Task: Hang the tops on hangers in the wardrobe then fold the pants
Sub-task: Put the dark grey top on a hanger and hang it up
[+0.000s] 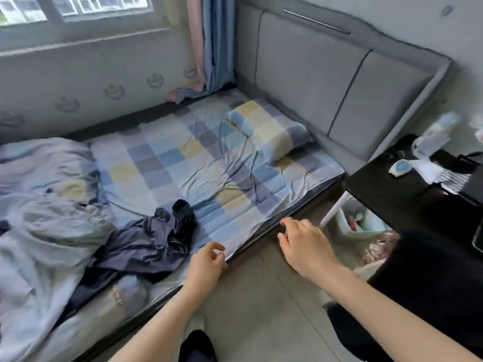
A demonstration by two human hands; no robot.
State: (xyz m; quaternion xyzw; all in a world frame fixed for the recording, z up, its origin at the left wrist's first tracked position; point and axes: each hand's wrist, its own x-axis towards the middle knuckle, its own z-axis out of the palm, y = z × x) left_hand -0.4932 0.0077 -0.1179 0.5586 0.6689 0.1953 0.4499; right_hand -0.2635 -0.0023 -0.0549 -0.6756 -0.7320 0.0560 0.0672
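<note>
On the bed's near side, dark pants [146,244] lie crumpled beside a bunched duvet [39,218]. Left hand [206,265] pinches the checkered sheet [183,152] edge; right hand [305,241] hovers, fingers loosely curled, holding nothing.
</note>
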